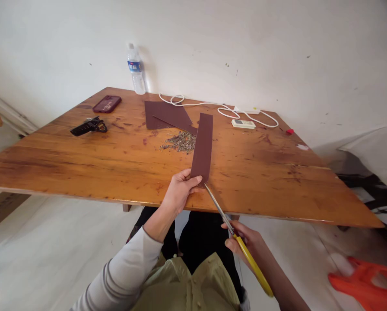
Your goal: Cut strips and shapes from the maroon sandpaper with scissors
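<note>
My left hand [180,188] pinches the near end of a long maroon paper strip [204,144], thumb on top. The strip points away from me over the wooden table [141,168]. In my right hand [245,242] is a pair of scissors [250,261] with yellow handles. Their blade tips touch or nearly touch the strip's near right corner, beside my left thumb. Behind the strip lies a maroon sheet [163,113] with a narrow offcut [176,124] across it. A heap of small dry clippings [182,142] sits just left of the strip.
At the back stand a plastic bottle [136,71] and a white cable [206,103] with a white remote [243,124]. On the left are a maroon phone case [107,104] and a black hair claw [89,126]. An orange-red stool [365,278] is at lower right.
</note>
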Available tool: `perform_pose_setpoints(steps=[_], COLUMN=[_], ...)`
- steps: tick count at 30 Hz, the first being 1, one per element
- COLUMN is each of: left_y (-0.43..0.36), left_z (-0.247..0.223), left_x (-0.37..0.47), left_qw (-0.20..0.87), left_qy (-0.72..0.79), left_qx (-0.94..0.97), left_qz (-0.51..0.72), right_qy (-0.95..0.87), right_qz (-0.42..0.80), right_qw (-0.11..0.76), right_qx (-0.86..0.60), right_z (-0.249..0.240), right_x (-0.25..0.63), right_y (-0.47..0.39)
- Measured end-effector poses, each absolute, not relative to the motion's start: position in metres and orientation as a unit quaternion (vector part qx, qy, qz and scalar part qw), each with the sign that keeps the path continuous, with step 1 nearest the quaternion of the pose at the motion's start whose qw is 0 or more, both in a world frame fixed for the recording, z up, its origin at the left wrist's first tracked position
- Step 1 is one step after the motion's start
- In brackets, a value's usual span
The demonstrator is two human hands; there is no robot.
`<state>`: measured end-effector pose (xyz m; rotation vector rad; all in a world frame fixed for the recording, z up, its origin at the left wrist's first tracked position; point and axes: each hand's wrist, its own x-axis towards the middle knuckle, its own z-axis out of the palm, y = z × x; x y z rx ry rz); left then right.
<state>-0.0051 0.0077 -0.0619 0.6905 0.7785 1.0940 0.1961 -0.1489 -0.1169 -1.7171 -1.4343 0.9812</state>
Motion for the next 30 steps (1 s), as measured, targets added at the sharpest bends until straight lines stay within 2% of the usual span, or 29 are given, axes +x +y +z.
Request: perform_pose_setpoints(steps=[14, 30], left_y=[0.0075, 0.0073], left_z=[-0.0604, -0.0585], left_x=[-0.0050, -0.0057], left_qw=[0.729, 0.733], left_qy=[0.360, 0.355], left_qx=[0.314, 0.306], left_qz=[0.491, 0.494], right_qy=[-0.575, -0.557], right_qz=[0.352, 0.397], right_qw=[0.309, 0.353], right_qx=[-0.670, -0.639], right_z=[-0.1066, -0.1085], right_x=[0.1935, 0.1931], right_y=[-0.1469, -0.1487])
